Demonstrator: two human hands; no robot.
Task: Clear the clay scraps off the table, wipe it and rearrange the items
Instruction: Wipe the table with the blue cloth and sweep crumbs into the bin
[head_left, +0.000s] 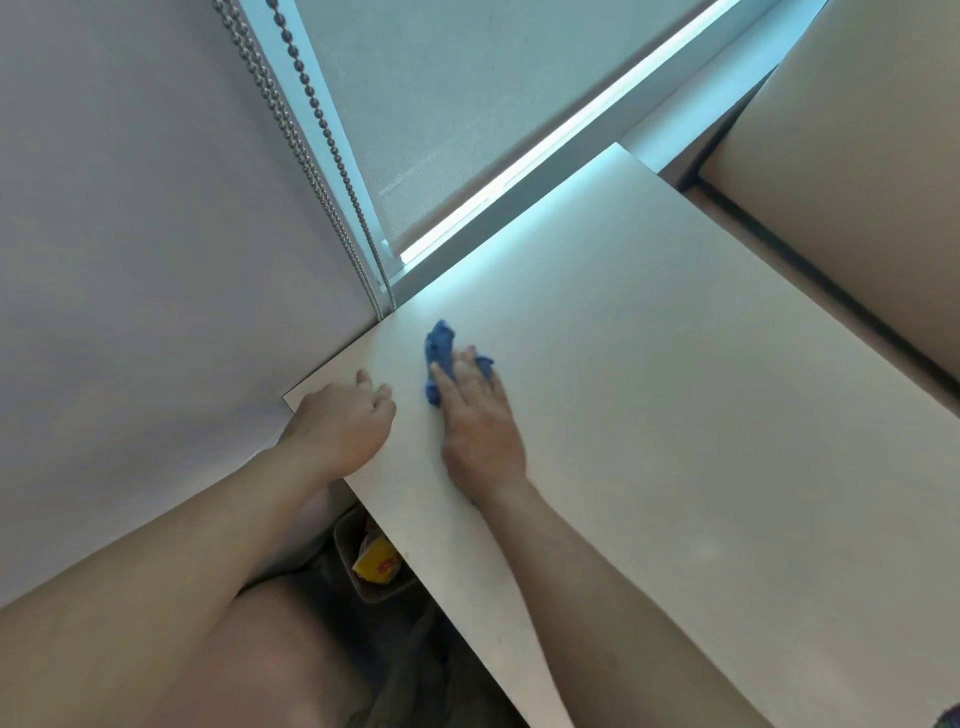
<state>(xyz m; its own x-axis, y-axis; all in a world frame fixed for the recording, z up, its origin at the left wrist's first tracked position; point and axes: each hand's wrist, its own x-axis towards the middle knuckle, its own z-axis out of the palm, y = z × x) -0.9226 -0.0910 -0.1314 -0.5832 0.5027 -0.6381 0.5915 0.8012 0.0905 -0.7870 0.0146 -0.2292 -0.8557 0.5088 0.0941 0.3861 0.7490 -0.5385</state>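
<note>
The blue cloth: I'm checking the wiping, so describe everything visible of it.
The blue cloth is small, crumpled, soft-looking fabric, bunched rather than spread. It lies on the white table near its far left corner. The right hand presses on it with straight fingers, covering part; blue shows past the fingertips.

One view only, from the head, high over the desk (675, 389), looking forward and down onto it at close range through a wide lens. The picture sits rolled: the desk's far edge climbs from 9 o'clock up toward 1 o'clock. The blind (467, 104) fills 12 o'clock, and the wall (130, 208) takes 9 through 11. The left grip (343, 426) reaches in from 7 o'clock and the right grip (478, 421) from 5, both landing just left of centre.
</note>
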